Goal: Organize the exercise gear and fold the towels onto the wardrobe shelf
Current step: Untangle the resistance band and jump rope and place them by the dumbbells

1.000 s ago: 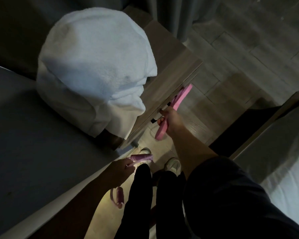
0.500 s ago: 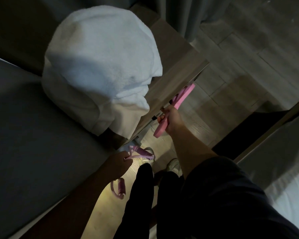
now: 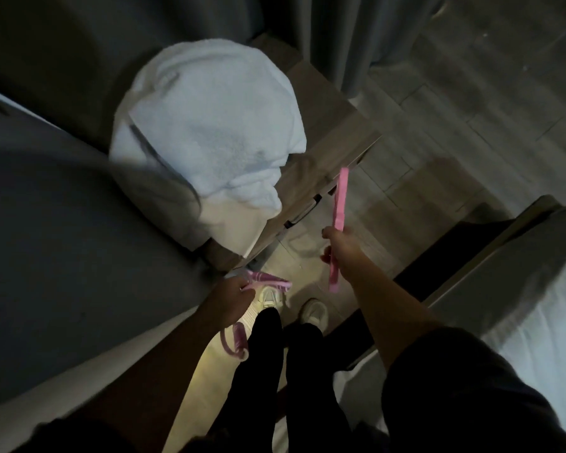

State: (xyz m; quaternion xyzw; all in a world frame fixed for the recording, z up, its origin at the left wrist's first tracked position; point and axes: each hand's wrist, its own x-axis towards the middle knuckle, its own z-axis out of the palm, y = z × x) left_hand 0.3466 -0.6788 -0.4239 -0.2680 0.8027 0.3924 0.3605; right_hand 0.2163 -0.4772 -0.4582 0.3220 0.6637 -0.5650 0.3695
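Note:
A white towel (image 3: 209, 142) lies heaped on a wooden nightstand (image 3: 327, 132), spilling over its front edge. My right hand (image 3: 340, 245) grips a flat pink resistance band (image 3: 340, 204) that sticks up past the nightstand's drawers and hangs below the fist. My left hand (image 3: 231, 297) holds a pink resistance tube with handles (image 3: 268, 281); one handle juts right of the fingers, another handle loop (image 3: 234, 338) dangles below the wrist. Both hands hover above the floor in front of my legs.
A bed with a dark cover (image 3: 62, 240) fills the left. A second bed with a white sheet (image 3: 520, 305) stands at the right. Grey curtains (image 3: 340, 37) hang behind the nightstand. I stand on the wood-look floor (image 3: 438, 142) in white shoes (image 3: 314, 312).
My right hand has moved right and lower, and the flat band now stands nearly upright. The view has tilted down, so the towel sits lower in frame. My left hand keeps its hold.

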